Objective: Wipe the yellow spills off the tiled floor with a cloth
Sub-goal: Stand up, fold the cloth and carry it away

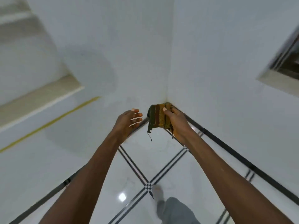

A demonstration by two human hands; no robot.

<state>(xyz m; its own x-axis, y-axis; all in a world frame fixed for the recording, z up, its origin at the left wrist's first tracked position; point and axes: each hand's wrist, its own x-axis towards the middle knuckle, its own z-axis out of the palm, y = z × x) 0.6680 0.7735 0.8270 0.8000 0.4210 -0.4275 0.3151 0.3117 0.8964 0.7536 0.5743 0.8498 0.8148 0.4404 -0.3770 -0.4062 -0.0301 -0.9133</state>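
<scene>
My right hand [177, 122] holds a folded striped cloth [157, 116], green, brown and yellow, with frayed threads hanging from its lower edge. It is raised in front of the room corner, well above the floor. Just left of the cloth, my left hand [129, 121] has its fingers spread and holds nothing, without touching the cloth. The white glossy tiled floor [132, 173] with black line borders lies below both arms. No yellow spill shows on the tiles in view.
Two white walls meet in a corner [167, 94] straight ahead. Steps with a beige edge [40, 101] and a yellow strip [53, 122] rise at the left. A framed opening [284, 62] is in the right wall. My leg and foot [163, 201] stand on the floor below.
</scene>
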